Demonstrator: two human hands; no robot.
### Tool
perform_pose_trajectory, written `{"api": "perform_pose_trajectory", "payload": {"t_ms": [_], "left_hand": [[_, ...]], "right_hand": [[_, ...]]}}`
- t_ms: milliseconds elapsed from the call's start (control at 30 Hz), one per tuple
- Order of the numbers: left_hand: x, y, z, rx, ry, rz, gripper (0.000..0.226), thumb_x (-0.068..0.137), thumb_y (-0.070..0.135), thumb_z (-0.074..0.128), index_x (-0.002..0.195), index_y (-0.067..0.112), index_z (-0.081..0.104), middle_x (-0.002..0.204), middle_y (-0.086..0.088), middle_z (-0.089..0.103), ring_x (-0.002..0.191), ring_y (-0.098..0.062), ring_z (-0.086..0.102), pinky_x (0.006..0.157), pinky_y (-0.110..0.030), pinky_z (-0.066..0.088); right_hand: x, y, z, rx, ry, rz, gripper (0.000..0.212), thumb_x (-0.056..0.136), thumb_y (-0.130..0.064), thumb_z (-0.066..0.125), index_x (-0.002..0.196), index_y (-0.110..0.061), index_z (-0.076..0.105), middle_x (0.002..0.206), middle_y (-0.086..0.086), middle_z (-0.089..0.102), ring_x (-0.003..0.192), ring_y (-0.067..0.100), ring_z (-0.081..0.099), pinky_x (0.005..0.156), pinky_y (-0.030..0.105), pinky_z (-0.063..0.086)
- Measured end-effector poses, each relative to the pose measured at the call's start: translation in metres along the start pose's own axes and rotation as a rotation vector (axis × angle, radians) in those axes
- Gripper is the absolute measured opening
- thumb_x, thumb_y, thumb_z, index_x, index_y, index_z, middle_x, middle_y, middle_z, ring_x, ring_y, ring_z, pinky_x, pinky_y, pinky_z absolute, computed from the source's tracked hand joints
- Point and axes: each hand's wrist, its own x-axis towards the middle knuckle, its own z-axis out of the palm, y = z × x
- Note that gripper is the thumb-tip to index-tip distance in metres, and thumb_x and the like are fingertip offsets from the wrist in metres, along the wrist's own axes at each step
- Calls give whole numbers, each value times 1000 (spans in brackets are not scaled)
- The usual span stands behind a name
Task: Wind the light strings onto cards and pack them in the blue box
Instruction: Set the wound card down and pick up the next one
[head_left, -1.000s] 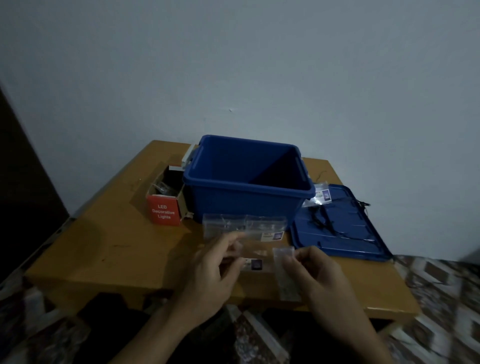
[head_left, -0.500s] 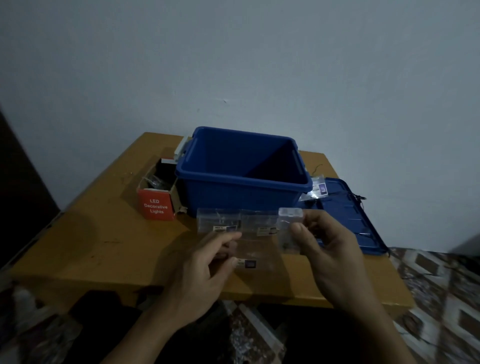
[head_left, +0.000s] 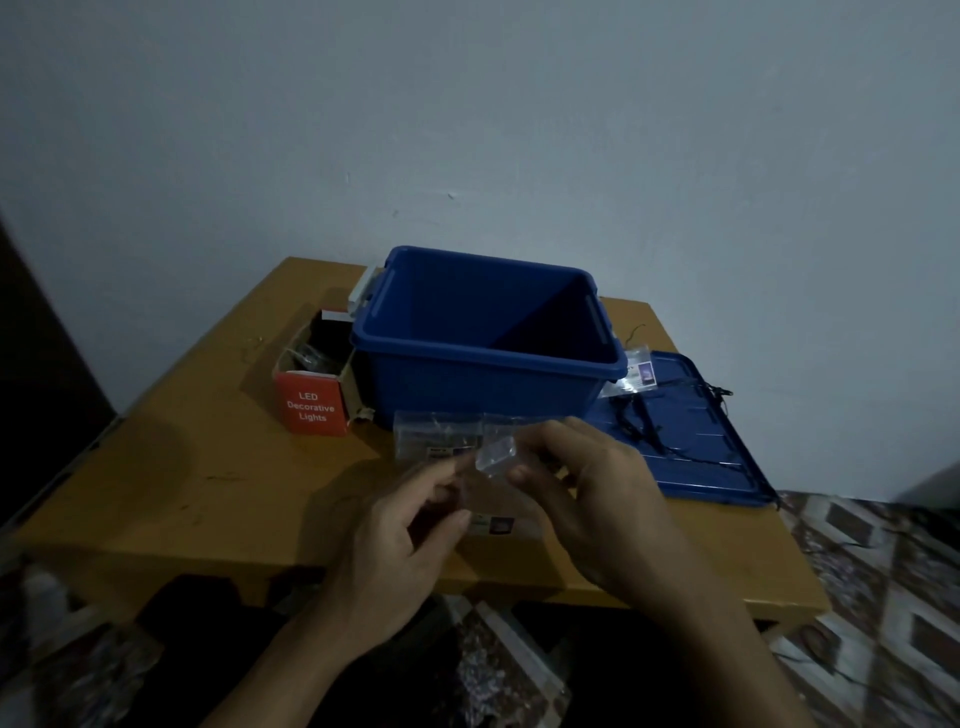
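So the right hand has its grip closed on a small clear plastic bag, thumb below and fingertips on top, holding it up just above the surface in front of the box. The left hand is right next to it, fingers curled, index tip at the bag's left edge. Honestly it's too dim and blurry to tell whether that grip actually has the bag or is only touching it. Can't make out what's in the bag either. Under the hands a flat clear bag with a dark label lies on the yellow-brown wooden surface. Another clear bag with a small white label lies just past the fingers, close to the front wall of the open blue plastic box. That box sits toward the back of the surface, near the grey wall. Just beside its left side is a red cardboard carton printed "LED Decorative Lights", top flaps open with something clear inside. Right of the box, a flat blue plastic lid lies on the surface with a tangled black light string across it. One more clear bag with a purple label sits at the lid's back-left corner, right by the box. Patterned floor shows off to the right.
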Motion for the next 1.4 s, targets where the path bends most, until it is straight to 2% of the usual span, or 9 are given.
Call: {"api": "perform_pose_trajectory", "payload": {"t_ms": [100,300,433,533,800,1067,1167,1267,1400], "left_hand": [[-1,-4,-2,-21,13,-11,44,94,20,64,136,32,56,123,15,66,116,-8,62,95,-31,54],[-3,-6,-4,-19,65,-11,45,91,36,65,131,54,54,128,25,61,120,-2,58,95,-27,53],[-4,-8,-2,-19,58,14,43,96,21,63,135,37,54,132,20,60,125,-5,56,99,-32,52],[-3,-7,-2,-8,66,51,45,93,16,61,136,28,57,132,14,62,126,-9,57,100,-38,52],[-2,1,0,-20,48,115,39,96,16,63,134,24,58,127,14,64,123,-9,59,99,-36,52],[1,-9,-2,-7,-5,66,43,96,32,60,138,31,52,129,13,63,124,-10,59,98,-40,53],[0,-11,-1,52,-7,89,45,96,23,57,136,41,48,131,16,61,124,-8,57,99,-39,52],[-1,-10,-2,156,20,134,58,94,12,56,134,52,44,131,20,57,124,-5,55,100,-34,51],[-1,-10,-2,205,-12,186,51,97,4,54,133,40,51,131,19,54,123,-6,54,99,-31,50]], "right_hand": [[4,-4,-2,-39,-54,3,21,95,-43,53,110,-32,63,96,-19,55,86,-2,54,69,14,43],[11,-15,-3,-147,-188,-19,34,90,-51,41,114,-33,57,110,-19,48,95,2,51,78,22,51],[15,-22,-8,-208,-274,-14,25,96,-45,49,116,-31,57,112,-14,48,96,5,49,77,19,44],[16,-27,-13,-264,-305,-29,17,99,-35,56,115,-33,54,113,-12,49,97,9,52,80,26,50],[17,-34,-4,-407,-288,-119,33,98,-34,60,129,-32,51,119,-7,50,103,9,47,79,21,41],[17,-29,3,-298,-225,-119,15,97,-35,61,111,-29,61,110,-10,56,97,5,52,74,18,44],[13,-27,8,-271,-161,-118,19,94,-37,65,95,-29,48,96,-11,54,84,6,51,66,19,43],[8,-21,11,-251,-107,-138,21,92,-37,68,85,-27,51,91,-12,53,82,5,50,67,18,44],[2,-16,14,-224,-54,-133,13,90,-35,72,87,-27,63,94,-16,43,80,-1,44,63,8,32]]}}
